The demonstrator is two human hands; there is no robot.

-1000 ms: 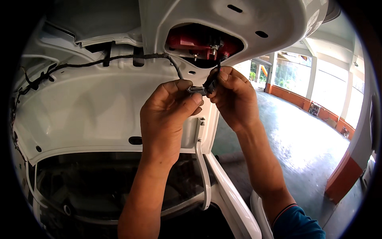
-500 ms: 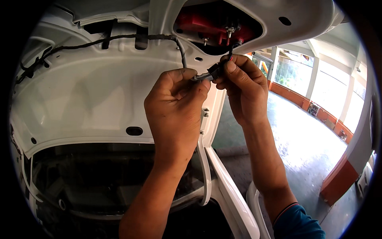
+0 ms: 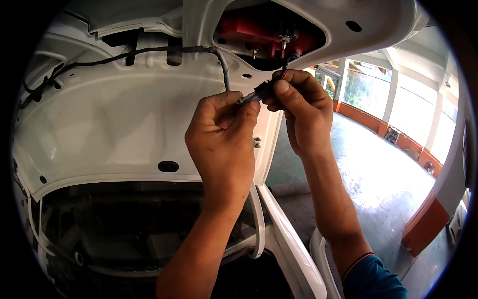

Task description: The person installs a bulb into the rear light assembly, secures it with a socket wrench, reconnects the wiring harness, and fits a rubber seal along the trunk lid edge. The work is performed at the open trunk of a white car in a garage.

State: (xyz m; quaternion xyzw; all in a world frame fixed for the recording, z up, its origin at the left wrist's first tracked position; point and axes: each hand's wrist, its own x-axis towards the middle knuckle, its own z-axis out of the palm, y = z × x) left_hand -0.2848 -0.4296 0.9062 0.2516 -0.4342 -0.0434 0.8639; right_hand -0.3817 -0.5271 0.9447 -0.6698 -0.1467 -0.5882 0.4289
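In the head view, my left hand [image 3: 219, 139] pinches a grey connector [image 3: 247, 99] with thumb and fingers, below the opening in a white car lid [image 3: 109, 119]. My right hand [image 3: 304, 112] is closed on a black connector [image 3: 264, 90] held end to end against the grey one; whether they are locked cannot be told. Dark wires with a little red [image 3: 285, 69] rise from it toward a red lamp housing [image 3: 249, 27] with metal studs, inside the opening. A grey wrapped cable [image 3: 224, 72] hangs down behind my left fingers.
A black harness [image 3: 144, 51] runs along the lid. Below are dark glass [image 3: 124, 224], a white hinge arm [image 3: 257, 219] and the white body edge [image 3: 294, 249]. To the right lie a sunlit floor [image 3: 378, 169], a red-and-white pillar [image 3: 423, 224] and windows [image 3: 368, 94].
Both hands and the connectors sit higher and slightly right compared with a second ago, while the view has shifted too. The grip on both connectors is unchanged.
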